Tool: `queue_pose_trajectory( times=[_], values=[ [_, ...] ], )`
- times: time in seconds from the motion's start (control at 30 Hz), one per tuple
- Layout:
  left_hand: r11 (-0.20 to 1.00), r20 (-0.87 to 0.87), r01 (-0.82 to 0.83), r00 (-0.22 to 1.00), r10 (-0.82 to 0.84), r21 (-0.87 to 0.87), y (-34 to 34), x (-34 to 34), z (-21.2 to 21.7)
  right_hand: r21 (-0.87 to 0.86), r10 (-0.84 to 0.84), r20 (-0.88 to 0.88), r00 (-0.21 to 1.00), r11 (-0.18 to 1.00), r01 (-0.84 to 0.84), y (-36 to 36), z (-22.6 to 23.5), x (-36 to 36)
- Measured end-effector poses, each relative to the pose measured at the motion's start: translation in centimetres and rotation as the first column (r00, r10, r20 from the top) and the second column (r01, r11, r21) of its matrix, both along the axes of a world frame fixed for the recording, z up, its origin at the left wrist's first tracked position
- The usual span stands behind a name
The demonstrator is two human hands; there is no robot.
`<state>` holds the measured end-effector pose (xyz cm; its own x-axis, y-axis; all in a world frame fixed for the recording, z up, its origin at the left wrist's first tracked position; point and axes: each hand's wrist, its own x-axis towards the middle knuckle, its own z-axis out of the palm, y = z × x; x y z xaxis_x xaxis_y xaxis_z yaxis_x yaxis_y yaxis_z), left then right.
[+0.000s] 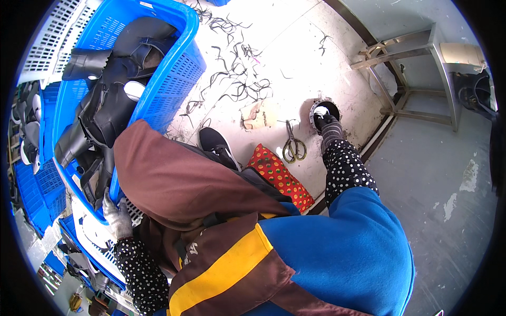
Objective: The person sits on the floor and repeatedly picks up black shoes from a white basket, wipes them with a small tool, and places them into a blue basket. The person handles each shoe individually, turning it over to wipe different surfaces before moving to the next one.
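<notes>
At the left, my left hand [117, 216], in a pale grey glove, is at the near end of a blue plastic basket [167, 84]. Its fingers close over the basket's rim, partly hidden by the edge. Black leather pieces [108, 113], shaped like boot or shoe uppers, are heaped inside the basket, and one shows a white patch. A polka-dot sleeve covers my left forearm. My right hand does not show anywhere in the picture.
On the floor lie scissors [293, 145], a red patterned cushion [279, 176], a tan scrap [258, 116] and many black strips [237, 68]. A metal frame [411, 79] stands right. More crates [39, 179] holding dark pieces line the left. My feet rest between.
</notes>
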<state>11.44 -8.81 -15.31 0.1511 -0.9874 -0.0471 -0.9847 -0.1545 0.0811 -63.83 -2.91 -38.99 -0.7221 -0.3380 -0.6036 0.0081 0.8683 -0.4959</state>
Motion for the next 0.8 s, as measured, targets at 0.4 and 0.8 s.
queue_pose_trajectory(
  times=[0.4,0.8],
  values=[
    [1.000,-0.015,0.018,1.000,-0.018,-0.010,0.0,0.2,-0.4,-0.007,0.017,-0.007,1.000,1.000,-0.017,-0.5,-0.2,0.0],
    [0.999,0.011,0.004,1.000,-0.003,-0.044,-0.6,-0.8,-0.8,-0.074,0.028,-0.042,0.999,0.997,-0.031,-0.2,0.4,-2.1]
  ],
)
